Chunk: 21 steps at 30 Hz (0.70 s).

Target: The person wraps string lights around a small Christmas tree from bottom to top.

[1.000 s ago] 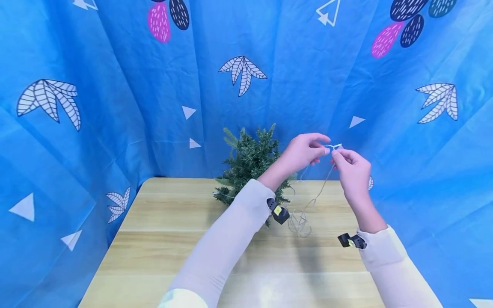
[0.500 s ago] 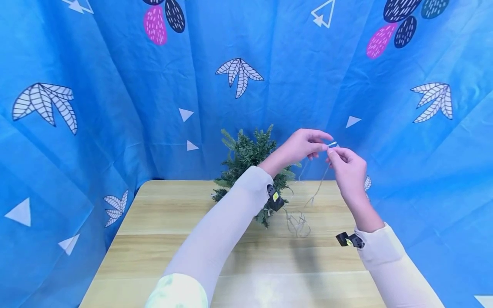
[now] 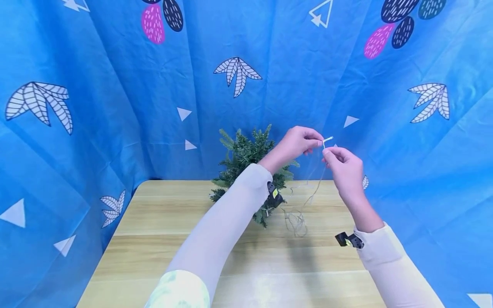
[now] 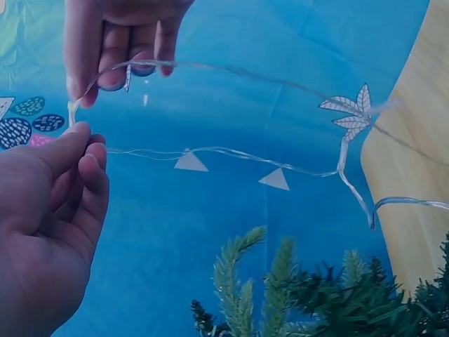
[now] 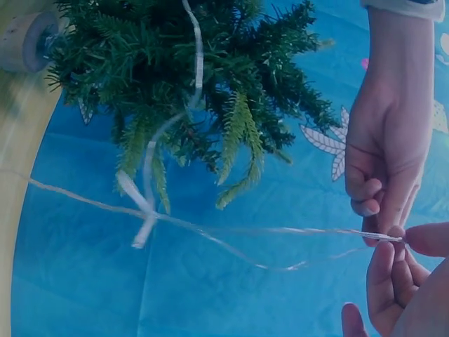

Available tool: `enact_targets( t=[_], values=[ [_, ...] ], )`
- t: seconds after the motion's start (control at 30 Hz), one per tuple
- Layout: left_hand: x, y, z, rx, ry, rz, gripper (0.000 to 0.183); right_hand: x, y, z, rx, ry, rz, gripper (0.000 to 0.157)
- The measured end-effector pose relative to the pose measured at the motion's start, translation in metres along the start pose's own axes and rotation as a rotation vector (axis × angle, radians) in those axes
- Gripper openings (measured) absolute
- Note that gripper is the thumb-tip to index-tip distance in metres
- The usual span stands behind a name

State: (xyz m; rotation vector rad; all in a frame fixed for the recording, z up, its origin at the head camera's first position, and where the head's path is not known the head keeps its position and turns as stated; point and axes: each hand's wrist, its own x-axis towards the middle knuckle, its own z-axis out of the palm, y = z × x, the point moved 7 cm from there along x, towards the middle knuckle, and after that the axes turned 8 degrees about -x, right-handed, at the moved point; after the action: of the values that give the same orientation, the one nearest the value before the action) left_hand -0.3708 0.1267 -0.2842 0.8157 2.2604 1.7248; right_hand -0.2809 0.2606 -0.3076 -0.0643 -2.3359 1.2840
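Note:
Both hands are raised over the table's back right, working on a clear-wired string light point(image 3: 328, 139). My left hand point(image 3: 297, 141) pinches it between thumb and forefinger, while my right hand point(image 3: 346, 169) pinches it just below, with the fingertips close together. A short pale bulb piece sticks out to the right above the fingers. In the left wrist view two strands of thin wire point(image 4: 245, 153) run from the hands toward the table. The green artificial fir tree point(image 3: 246, 152) stands left of the hands, partly hidden behind my left forearm.
A loose tangle of the wire point(image 3: 295, 224) lies on the wooden table point(image 3: 161, 239), right of the tree. The tree's round wooden base point(image 5: 21, 42) shows in the right wrist view. A blue patterned curtain point(image 3: 239, 34) encloses the back and sides.
Both hands have shifted slightly left and stay near each other. The bulb piece now points up and right, clear of the fingers. The trailing wire moved along with them.

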Motion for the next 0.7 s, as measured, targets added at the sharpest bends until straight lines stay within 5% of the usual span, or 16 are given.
enact_targets(
  t=[0.27, 0.5, 0.7],
  values=[
    [0.011, -0.005, -0.017, -0.019, 0.108, 0.013, 0.017, -0.003, 0.008, 0.009, -0.040, -0.056, 0.008, 0.041],
    [0.007, -0.006, -0.008, 0.015, 0.076, -0.009, 0.035, 0.014, 0.006, 0.009, -0.016, -0.035, -0.005, 0.040],
    [0.004, -0.005, -0.001, 0.025, 0.004, 0.004, 0.028, 0.026, 0.003, 0.011, -0.006, -0.016, -0.020, 0.040]
  ],
)
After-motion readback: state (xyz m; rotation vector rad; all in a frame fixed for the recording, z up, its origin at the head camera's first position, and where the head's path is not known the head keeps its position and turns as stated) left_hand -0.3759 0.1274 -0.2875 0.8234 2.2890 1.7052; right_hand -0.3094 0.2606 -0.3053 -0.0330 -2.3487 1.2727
